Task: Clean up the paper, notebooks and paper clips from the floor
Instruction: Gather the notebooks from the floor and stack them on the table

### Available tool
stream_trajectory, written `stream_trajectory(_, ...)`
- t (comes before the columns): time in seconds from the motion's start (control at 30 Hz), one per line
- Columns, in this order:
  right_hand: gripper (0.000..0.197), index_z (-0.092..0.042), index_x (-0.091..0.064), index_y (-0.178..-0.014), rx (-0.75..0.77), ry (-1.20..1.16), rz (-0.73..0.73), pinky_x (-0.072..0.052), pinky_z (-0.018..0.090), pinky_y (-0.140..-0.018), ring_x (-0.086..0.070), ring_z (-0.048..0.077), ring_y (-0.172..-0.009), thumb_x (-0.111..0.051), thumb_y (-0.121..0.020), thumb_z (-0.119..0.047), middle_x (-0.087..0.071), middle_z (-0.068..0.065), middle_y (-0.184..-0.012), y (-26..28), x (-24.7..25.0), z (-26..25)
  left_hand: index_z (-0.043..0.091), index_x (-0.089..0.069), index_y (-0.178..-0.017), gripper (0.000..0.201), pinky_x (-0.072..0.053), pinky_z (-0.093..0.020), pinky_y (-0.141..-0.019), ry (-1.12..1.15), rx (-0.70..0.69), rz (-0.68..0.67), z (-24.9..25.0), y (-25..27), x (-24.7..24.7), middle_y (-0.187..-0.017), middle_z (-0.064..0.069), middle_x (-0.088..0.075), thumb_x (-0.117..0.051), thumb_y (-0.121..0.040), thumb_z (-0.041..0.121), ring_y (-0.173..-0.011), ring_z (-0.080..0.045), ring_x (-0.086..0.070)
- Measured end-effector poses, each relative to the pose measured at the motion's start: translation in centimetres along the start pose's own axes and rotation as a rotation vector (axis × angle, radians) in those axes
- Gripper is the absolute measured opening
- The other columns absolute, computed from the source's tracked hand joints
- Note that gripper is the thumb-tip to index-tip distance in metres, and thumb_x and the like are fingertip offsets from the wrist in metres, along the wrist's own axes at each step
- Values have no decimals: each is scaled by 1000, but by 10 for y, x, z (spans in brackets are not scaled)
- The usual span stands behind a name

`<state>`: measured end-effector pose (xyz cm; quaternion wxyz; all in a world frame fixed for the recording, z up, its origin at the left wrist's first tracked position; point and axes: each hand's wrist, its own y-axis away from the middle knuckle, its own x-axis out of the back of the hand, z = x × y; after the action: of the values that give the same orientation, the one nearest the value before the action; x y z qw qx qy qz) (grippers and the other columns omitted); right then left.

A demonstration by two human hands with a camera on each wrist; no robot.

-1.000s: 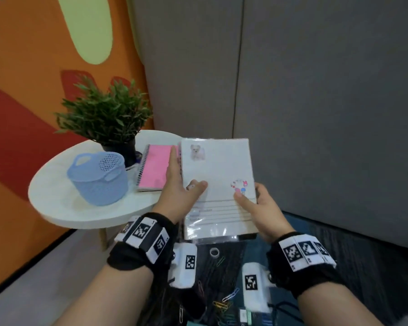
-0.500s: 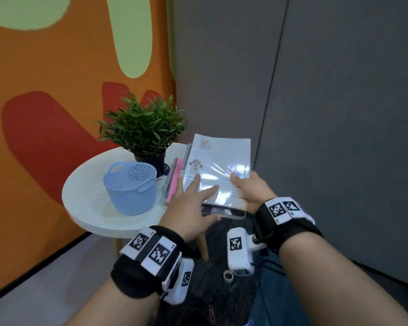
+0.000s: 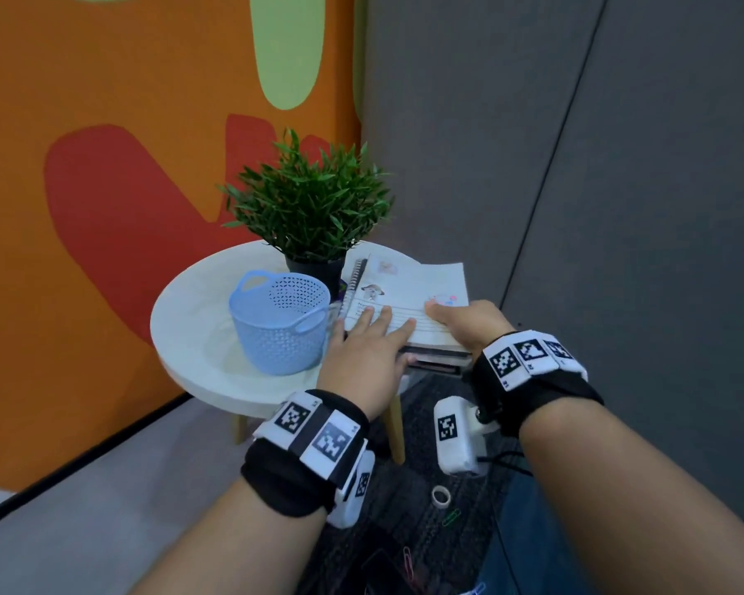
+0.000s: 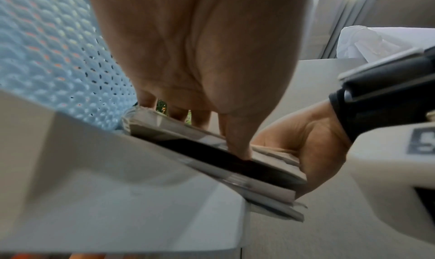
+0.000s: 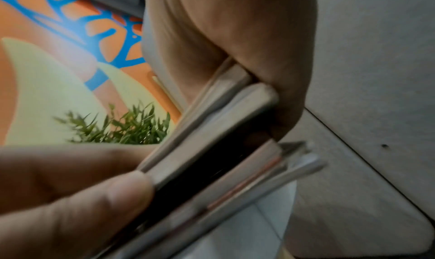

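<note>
A stack of white-covered notebooks (image 3: 409,289) lies on the round white table (image 3: 198,328), on top of a spiral-bound notebook (image 3: 355,281) whose wire edge shows. My left hand (image 3: 374,332) rests flat on the top cover with straight fingers, and its thumb (image 4: 235,140) touches the stack's near edge (image 4: 179,132). My right hand (image 3: 460,324) grips the stack's near right corner, thumb on top and fingers beneath (image 4: 306,142). The right wrist view shows the stack's edge (image 5: 212,142) wedged in my right hand (image 5: 235,30). Coloured paper clips (image 3: 451,517) lie on the dark carpet below.
A light blue mesh basket (image 3: 276,332) stands on the table just left of the stack. A potted green plant (image 3: 310,204) stands behind the stack. A white ring (image 3: 441,496) lies on the carpet near the clips. Grey partition walls close the right side and an orange wall the left.
Both hands carried the white notebooks forward and down onto the notebook on the table. My left hand shifted from holding the left edge to lying flat on top.
</note>
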<state>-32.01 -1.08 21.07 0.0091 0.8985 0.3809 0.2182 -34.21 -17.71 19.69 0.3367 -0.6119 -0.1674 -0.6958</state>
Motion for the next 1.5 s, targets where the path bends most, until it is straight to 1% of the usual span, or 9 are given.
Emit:
stream_trajectory(0.1,52,-4,-56,-121,86,115,73,-49,33,-93,-62,27,-110,-73,-79,-28,-65,10,-120,7,-6,-3,34,-19,-149,50,-1,-47,-118,-15,14,0,2,-4,-2,-160,0,-11,-31,-101,41,-148,-20,-5)
stream_trajectory(0.23,67,-13,-32,-137,141,387,183,-38,41,-103,-41,32,-125,-62,-84,-41,-55,11,-130,16,-15,3,32,-20,-149,51,1,-48,-117,-25,34,-14,5,-7,-4,-160,-2,-11,-34,-100,39,-148,-21,-4)
stream_trajectory(0.47,59,-20,-38,-137,229,287,155,-44,40,-97,-49,30,-122,-54,-88,-49,-47,9,-134,24,-6,23,31,-23,-147,58,5,-52,-116,38,68,103,26,-5,-7,-159,-2,-14,-44,-93,33,-148,-22,-4)
stream_trajectory(0.7,24,-26,-57,-113,317,279,348,-46,34,-84,-56,23,-107,-51,-90,-32,-54,0,-120,53,49,71,34,-38,-136,55,1,-46,-117,146,-260,231,94,5,-31,-144,11,-37,-51,-84,20,-138,-10,-28)
stream_trajectory(0.9,19,-23,-61,-105,185,300,534,-51,35,-81,-59,20,-99,-54,-89,-32,-58,-1,-111,80,117,179,30,-28,-145,62,-9,-45,-118,193,-465,-11,159,17,-120,-153,7,-26,-52,-88,26,-140,-13,-26)
stream_trajectory(1.07,20,-21,-61,-108,-66,347,623,-46,30,-78,-58,20,-100,-55,-91,-31,-58,-1,-114,123,150,283,30,-28,-145,56,-22,-40,-116,239,-546,-277,205,48,-205,-154,7,-24,-47,-92,36,-140,-16,-26)
stream_trajectory(1.2,22,-19,-62,-108,-265,344,663,-48,33,-84,-57,22,-105,-56,-88,-28,-58,2,-114,167,159,348,28,-34,-141,52,-32,-36,-110,300,-596,-471,240,90,-256,-151,6,-28,-48,-92,33,-136,-18,-31)
stream_trajectory(1.33,22,-21,-61,-109,-434,367,645,-48,35,-87,-53,22,-109,-55,-89,-28,-55,3,-115,211,159,394,25,-38,-139,48,-38,-42,-104,306,-621,-648,260,126,-292,-149,4,-30,-49,-93,31,-133,-21,-34)
stream_trajectory(1.5,22,-22,-60,-108,-668,392,617,-49,35,-88,-54,24,-111,-55,-88,-28,-54,2,-118,265,155,446,24,-43,-135,44,-42,-41,-100,307,-671,-767,274,167,-327,-143,3,-36,-51,-92,29,-128,-22,-40)
